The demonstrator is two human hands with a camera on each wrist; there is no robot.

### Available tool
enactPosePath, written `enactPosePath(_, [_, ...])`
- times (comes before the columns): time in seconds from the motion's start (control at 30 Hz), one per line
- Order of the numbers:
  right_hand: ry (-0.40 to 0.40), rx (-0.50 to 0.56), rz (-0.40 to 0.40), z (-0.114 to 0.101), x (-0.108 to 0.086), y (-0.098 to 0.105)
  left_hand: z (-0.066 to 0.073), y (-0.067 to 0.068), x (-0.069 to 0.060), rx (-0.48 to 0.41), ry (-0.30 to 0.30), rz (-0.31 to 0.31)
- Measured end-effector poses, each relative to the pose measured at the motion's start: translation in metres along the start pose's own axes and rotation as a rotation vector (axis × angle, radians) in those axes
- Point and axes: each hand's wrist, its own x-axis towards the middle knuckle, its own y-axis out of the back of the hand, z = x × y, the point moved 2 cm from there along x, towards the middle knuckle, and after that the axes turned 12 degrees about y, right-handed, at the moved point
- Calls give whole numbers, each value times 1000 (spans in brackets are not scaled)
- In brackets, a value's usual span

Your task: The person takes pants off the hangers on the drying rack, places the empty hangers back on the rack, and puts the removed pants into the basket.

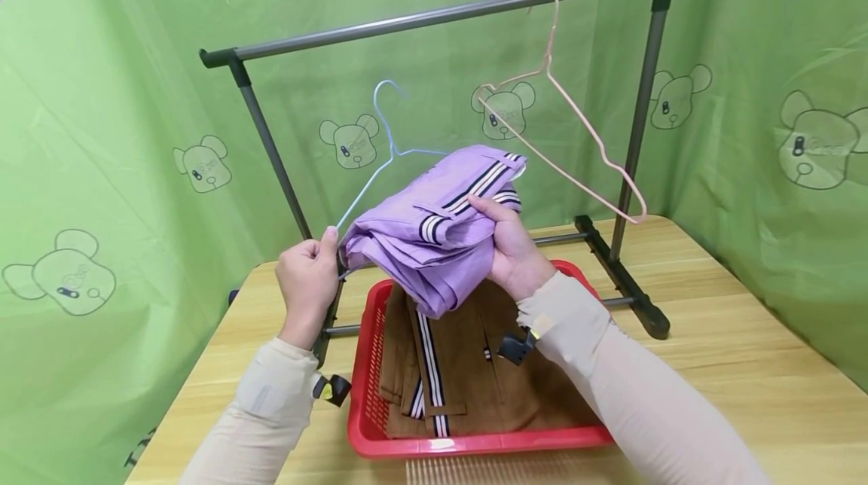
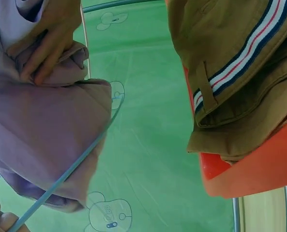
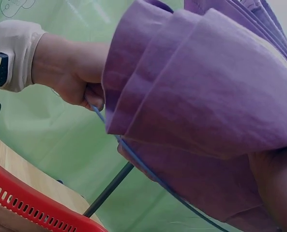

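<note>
My left hand [image 1: 307, 278] grips one lower corner of a light blue wire hanger [image 1: 391, 151], whose hook points up. Folded purple trousers [image 1: 434, 206] with a striped waistband and belt loops are held by my right hand [image 1: 517, 253], thumb on the waistband. In the head view they cover much of the hanger. The left wrist view shows the hanger's blue wire [image 2: 61, 180] crossing in front of the purple cloth. In the right wrist view, part of the wire runs along the cloth's lower side; whether the trousers hang over it, I cannot tell.
A red basket [image 1: 488, 443] with folded brown trousers [image 1: 461, 379] stands on the wooden table [image 1: 732, 349] below my hands. Behind it rises a grey clothes rack [image 1: 407, 21]. On the rack's bar hangs a pink hanger [image 1: 548, 63], to the right.
</note>
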Motion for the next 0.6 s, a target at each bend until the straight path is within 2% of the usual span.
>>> enactPosePath(0.23, [24, -16, -28, -6, -2, 0, -9, 3, 5, 41, 37, 8])
enactPosePath(0.37, [23, -21, -44, -8, -5, 0, -12, 5, 8, 27, 52, 25])
enactPosePath(0.6, [-17, -58, -46, -8, -8, 4, -13, 6, 9, 5, 77, 5])
